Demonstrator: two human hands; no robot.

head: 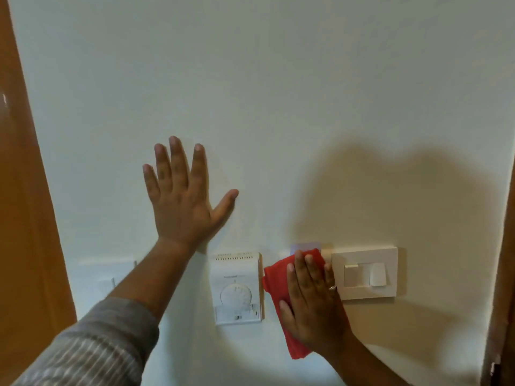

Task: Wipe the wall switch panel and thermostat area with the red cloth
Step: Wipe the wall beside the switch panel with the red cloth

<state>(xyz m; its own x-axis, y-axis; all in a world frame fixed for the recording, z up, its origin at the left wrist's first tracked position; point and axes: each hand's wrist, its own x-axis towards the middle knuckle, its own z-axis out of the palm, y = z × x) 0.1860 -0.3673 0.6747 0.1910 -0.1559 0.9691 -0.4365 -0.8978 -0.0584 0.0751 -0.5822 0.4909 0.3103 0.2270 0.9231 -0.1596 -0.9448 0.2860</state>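
Observation:
A white thermostat [237, 288] with a round dial hangs on the pale wall. To its right is a cream switch panel [365, 271] with rocker switches. Between them, my right hand [313, 299] presses the red cloth [278, 280] flat against the wall, fingers pointing up; the cloth covers a small plate whose lilac top edge [305, 245] peeks out above it. The cloth's lower end hangs below my palm. My left hand [182, 196] lies flat on the wall with fingers spread, above and left of the thermostat, holding nothing.
An orange-brown door or frame [25, 218] runs down the left edge. A dark wooden frame [501, 274] borders the right edge. Small metal hooks [113, 282] stick out of the wall left of my left forearm.

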